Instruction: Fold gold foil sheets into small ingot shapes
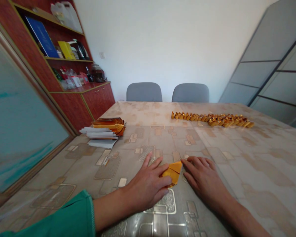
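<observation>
A folded piece of gold foil paper (pixel 174 171) lies on the patterned table in front of me, with one pointed corner toward the right. My left hand (pixel 150 181) has it pinned between thumb and forefinger, while its other fingers spread over the tabletop. To the right rests my right hand (pixel 202 172), palm down, its fingers stretched out. Its forefinger tip is at the paper's pointed corner; whether it touches cannot be made out. Part of the paper is hidden beneath my left fingers.
Several gold folded-paper pieces (pixel 224 120) stand in rows at the table's far right. A stack of gold foil and pale paper sheets (pixel 103 133) lies at the left. Two grey chairs (pixel 144 92) are behind the table (pixel 133 113). A red shelf cabinet (pixel 98 98) stands back left.
</observation>
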Available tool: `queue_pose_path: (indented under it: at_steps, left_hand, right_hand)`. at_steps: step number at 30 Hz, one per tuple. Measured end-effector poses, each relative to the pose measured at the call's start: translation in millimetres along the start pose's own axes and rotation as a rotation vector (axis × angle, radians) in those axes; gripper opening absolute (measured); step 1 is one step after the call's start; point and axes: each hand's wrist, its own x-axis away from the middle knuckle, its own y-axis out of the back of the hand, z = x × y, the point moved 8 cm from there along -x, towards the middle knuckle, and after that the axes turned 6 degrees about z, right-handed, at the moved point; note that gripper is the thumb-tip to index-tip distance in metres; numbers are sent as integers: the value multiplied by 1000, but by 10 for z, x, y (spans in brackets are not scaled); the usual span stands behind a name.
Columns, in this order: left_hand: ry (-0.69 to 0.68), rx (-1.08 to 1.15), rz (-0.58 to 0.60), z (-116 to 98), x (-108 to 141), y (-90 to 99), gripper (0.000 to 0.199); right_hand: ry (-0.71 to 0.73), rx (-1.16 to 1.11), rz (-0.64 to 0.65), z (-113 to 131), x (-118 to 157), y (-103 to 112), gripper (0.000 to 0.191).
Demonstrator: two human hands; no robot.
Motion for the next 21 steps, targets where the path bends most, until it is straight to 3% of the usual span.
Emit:
queue_pose_path:
  at_steps: [2, 4, 7, 11, 12, 16, 21]
  left_hand:
    - [-56, 27, 36, 35, -13, 74, 13]
    - [-139, 46, 84, 68, -21, 141, 19]
    - [-220, 7, 82, 104, -7, 203, 25]
    - [24, -118, -133, 202, 105, 197, 13]
    - [49, -124, -137, 173, 149, 137, 13]
    - [54, -93, -171, 20, 303, 17, 21]
    - [40, -70, -169, 41, 385, 79, 26]
  right_hand:
    - [42, -87, 25, 146, 29, 64, 29]
    - [148, -229, 150, 378, 88, 44, 28]
    - [176, -322, 259, 592, 173, -1, 33]
    - [152, -323, 285, 680, 182, -121, 47]
    - [146, -316, 272, 686, 170, -152, 50]
    - [105, -273, 194, 686, 111, -255, 59]
    - [89, -272, 179, 645, 92, -275, 56]
